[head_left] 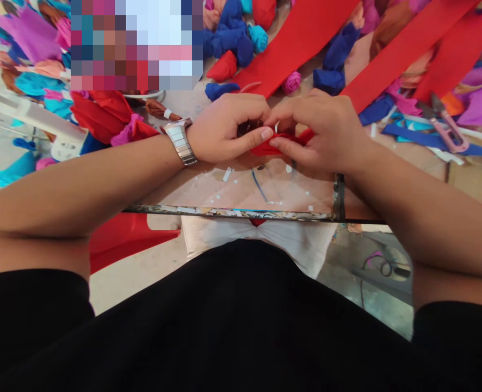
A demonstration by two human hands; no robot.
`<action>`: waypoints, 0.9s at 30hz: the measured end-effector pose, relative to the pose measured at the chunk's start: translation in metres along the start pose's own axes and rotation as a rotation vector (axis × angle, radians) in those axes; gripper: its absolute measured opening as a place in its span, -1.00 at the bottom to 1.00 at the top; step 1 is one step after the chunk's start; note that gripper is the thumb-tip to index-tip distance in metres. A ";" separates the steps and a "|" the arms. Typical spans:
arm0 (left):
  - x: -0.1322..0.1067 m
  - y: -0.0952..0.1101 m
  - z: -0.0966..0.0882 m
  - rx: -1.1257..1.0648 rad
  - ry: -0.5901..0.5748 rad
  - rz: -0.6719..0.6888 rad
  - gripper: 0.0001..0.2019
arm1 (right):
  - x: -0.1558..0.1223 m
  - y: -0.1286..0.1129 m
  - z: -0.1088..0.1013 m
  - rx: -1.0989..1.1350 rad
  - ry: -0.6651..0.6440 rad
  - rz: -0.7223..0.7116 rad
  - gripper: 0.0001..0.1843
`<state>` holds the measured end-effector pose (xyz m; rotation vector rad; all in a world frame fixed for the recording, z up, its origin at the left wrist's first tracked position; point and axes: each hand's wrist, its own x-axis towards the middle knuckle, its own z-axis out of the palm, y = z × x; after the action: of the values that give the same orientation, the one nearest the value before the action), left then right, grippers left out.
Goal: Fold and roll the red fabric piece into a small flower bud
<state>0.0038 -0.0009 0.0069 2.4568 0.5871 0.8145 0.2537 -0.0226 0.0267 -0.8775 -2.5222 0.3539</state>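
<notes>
My left hand (pixel 229 128), with a metal-band watch (pixel 179 142) on its wrist, is closed in a pinch on a piece of red crepe paper (pixel 279 145). From the other side, my right hand (pixel 320 128) pinches the same piece, its thumb and fingertips almost meeting the left thumb. The red piece looks folded or gathered between both hands, just above the tabletop, and the fingers hide much of it. Just beyond the hands lies a small pink rolled rose (pixel 291 82), near a long red strip (pixel 290 49).
Blue bundles (pixel 228 32), a turquoise rose (pixel 258 38) and more red strips (pixel 408 54) cover the far side. Pink-handled scissors (pixel 455 133) lie at right among blue strips. A long white plastic device (pixel 37 117) is at left. The table's front edge (pixel 233 213) runs before me.
</notes>
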 end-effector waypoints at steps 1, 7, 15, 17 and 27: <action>0.000 0.001 0.000 0.002 0.003 -0.010 -0.52 | 0.000 0.000 0.000 -0.004 -0.008 0.001 -0.67; -0.002 0.003 0.002 -0.015 0.036 -0.051 -0.49 | -0.001 0.001 0.002 0.013 0.016 -0.003 -0.69; -0.002 0.000 0.003 0.002 0.056 -0.063 -0.50 | -0.002 0.002 0.004 0.014 0.056 -0.007 -0.68; -0.002 0.001 0.003 0.009 0.080 -0.076 -0.50 | -0.002 0.002 0.003 0.024 0.040 0.023 -0.68; -0.003 0.004 0.002 0.014 0.070 -0.088 -0.53 | -0.001 0.000 0.002 0.042 0.017 0.093 -0.59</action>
<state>0.0040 -0.0063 0.0065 2.4047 0.7231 0.8664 0.2532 -0.0236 0.0244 -0.9794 -2.4551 0.4255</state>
